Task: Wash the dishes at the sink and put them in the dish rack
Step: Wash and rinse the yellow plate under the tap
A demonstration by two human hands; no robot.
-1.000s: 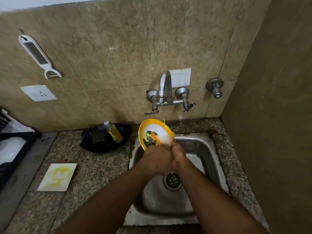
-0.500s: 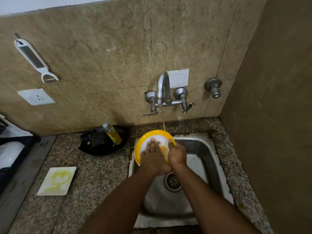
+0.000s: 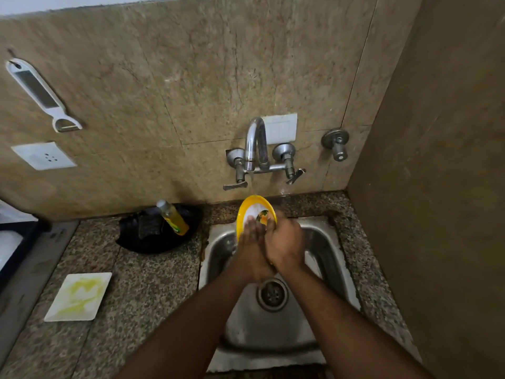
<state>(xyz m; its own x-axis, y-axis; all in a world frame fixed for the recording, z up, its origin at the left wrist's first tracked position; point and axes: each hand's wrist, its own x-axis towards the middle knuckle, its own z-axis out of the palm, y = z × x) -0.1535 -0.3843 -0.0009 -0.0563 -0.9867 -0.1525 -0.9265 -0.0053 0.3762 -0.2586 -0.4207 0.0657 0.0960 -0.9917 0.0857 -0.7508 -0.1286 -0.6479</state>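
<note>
A round plate [image 3: 252, 207] with a yellow rim and a picture in its white middle stands tilted over the steel sink [image 3: 341, 269], right under a thin stream from the tap [image 3: 255, 143]. My left hand [image 3: 250, 250] lies against the plate's face with its fingers stretched out. My right hand [image 3: 285, 244] grips the plate's right edge, fingers curled over the rim. The hands hide the plate's lower half.
A white square plate [image 3: 79, 296] smeared with yellow lies on the granite counter at the left. Behind it a black tray [image 3: 136, 239] holds a soap bottle [image 3: 175, 217]. The dark dish rack [image 3: 16, 236] shows at the far left edge. A wall rises close on the right.
The plate has turned more upright and narrower to my view. My right hand has slid up over its right rim, while my left hand keeps rubbing the face.
</note>
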